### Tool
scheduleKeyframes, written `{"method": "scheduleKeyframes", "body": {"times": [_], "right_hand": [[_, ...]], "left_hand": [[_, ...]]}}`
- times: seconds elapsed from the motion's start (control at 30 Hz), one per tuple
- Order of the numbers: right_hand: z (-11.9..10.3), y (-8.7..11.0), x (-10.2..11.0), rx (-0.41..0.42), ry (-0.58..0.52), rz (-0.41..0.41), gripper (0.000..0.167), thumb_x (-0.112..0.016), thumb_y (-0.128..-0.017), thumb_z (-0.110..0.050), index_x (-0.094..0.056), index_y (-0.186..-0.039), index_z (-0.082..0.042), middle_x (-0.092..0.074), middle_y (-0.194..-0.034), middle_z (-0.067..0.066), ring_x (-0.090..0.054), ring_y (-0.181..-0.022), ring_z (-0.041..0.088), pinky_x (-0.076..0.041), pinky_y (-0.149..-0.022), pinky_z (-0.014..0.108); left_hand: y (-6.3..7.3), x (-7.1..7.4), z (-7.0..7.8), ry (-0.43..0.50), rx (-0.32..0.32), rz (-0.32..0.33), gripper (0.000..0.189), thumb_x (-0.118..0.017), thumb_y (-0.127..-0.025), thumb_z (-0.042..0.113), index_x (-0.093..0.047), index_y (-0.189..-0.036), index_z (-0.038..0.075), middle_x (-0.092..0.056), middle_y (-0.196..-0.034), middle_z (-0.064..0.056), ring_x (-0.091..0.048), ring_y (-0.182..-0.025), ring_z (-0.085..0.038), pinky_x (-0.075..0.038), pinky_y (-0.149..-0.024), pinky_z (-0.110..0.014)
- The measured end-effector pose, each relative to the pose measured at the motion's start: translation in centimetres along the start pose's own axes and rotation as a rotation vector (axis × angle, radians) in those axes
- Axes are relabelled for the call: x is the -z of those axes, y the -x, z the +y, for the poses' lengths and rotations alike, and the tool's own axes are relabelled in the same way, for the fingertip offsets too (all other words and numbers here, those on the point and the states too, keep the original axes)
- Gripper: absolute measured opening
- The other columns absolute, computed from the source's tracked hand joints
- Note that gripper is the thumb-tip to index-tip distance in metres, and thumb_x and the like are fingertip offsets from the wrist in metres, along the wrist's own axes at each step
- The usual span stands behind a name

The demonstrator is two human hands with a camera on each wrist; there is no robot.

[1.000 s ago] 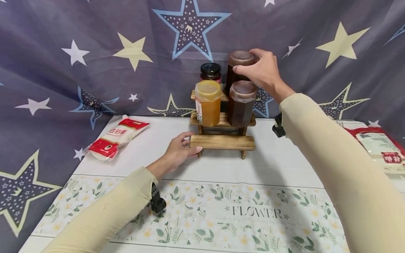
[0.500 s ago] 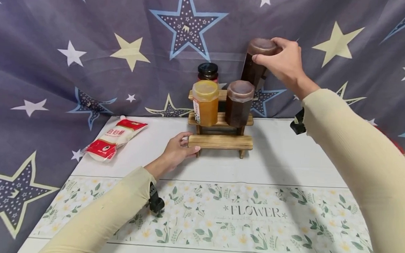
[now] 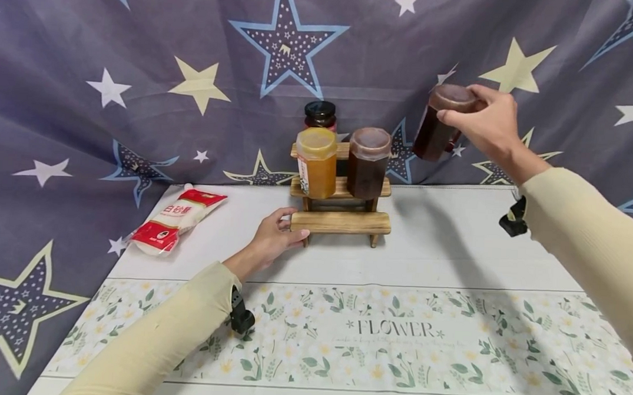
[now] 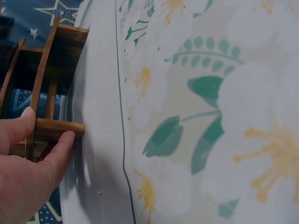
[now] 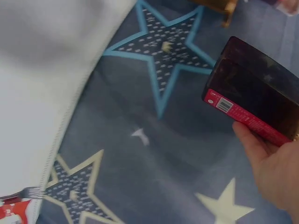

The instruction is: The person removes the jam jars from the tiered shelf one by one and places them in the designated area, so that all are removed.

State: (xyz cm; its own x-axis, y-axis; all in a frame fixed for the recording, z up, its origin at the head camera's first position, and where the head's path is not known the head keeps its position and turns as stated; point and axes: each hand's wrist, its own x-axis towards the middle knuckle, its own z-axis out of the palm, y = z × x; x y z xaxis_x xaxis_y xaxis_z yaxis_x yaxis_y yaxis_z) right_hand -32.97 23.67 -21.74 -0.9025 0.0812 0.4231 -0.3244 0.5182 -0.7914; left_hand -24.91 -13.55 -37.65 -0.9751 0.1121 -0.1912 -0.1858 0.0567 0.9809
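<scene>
My right hand (image 3: 486,122) grips a dark brown jar (image 3: 437,132) near its lid and holds it tilted in the air, to the right of a tiered wooden stand (image 3: 342,222). A red label with a barcode shows on this dark jar (image 5: 254,88) in the right wrist view. My left hand (image 3: 272,237) pinches the left end of the stand's lowest step, thumb and fingers at its edge (image 4: 60,126). On the middle step stand a yellow honey-coloured jar (image 3: 320,168) and a second dark jar (image 3: 368,170). A black-lidded jar (image 3: 320,114) stands behind on the top step.
A red and white bag with Chinese print (image 3: 177,221) lies on the table at the left. A dark cloth with stars (image 3: 159,37) hangs right behind the stand. The white tablecloth (image 3: 425,261) has a flower-print band along the front.
My right hand has lifted the dark jar off the top step, carried it right and then lowered it somewhat, tilting it. My left hand stays on the stand.
</scene>
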Motion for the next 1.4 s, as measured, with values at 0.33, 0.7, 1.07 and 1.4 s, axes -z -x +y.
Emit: {"method": "scheduleKeyframes", "body": {"times": [0.33, 0.7, 1.07, 1.4], "right_hand": [[5.9, 2.9, -0.1, 0.015, -0.014, 0.037, 0.035, -0.079, -0.077, -0.022, -0.065, -0.106, -0.007, -0.063, -0.083, -0.011, -0.061, -0.071, 0.004, -0.049, -0.058, 0.01], [10.1, 5.4, -2.6, 0.012, 0.068, 0.05, 0.042, -0.077, -0.079, -0.025, -0.064, -0.112, -0.002, -0.066, -0.096, 0.009, -0.059, -0.073, -0.001, -0.049, -0.06, 0.007], [12.0, 7.3, -4.3, 0.015, 0.074, 0.011, 0.045, -0.079, -0.078, -0.021, -0.063, -0.114, -0.001, -0.066, -0.105, 0.019, -0.057, -0.078, -0.005, -0.048, -0.062, 0.004], [12.5, 7.7, -5.1, 0.053, 0.072, 0.019, 0.044, -0.079, -0.077, -0.018, -0.063, -0.115, -0.001, -0.067, -0.103, 0.017, -0.056, -0.076, -0.007, -0.047, -0.062, 0.004]], "left_hand": [[0.0, -0.1, 0.1, -0.002, 0.009, 0.009, 0.066, -0.065, -0.088, -0.008, -0.034, -0.146, 0.003, -0.05, -0.128, -0.027, -0.058, -0.111, -0.04, -0.056, -0.094, -0.043], [0.0, -0.2, 0.2, -0.01, 0.008, 0.016, 0.066, -0.064, -0.088, -0.008, -0.034, -0.146, 0.004, -0.051, -0.128, -0.027, -0.058, -0.112, -0.041, -0.056, -0.095, -0.044], [0.1, -0.2, 0.2, -0.012, 0.016, 0.024, 0.066, -0.065, -0.088, -0.008, -0.035, -0.146, 0.004, -0.052, -0.127, -0.026, -0.059, -0.11, -0.038, -0.057, -0.093, -0.043], [0.0, -0.2, 0.2, -0.023, 0.011, 0.018, 0.065, -0.064, -0.089, -0.006, -0.035, -0.146, 0.003, -0.051, -0.128, -0.027, -0.06, -0.109, -0.038, -0.057, -0.093, -0.043]]}}
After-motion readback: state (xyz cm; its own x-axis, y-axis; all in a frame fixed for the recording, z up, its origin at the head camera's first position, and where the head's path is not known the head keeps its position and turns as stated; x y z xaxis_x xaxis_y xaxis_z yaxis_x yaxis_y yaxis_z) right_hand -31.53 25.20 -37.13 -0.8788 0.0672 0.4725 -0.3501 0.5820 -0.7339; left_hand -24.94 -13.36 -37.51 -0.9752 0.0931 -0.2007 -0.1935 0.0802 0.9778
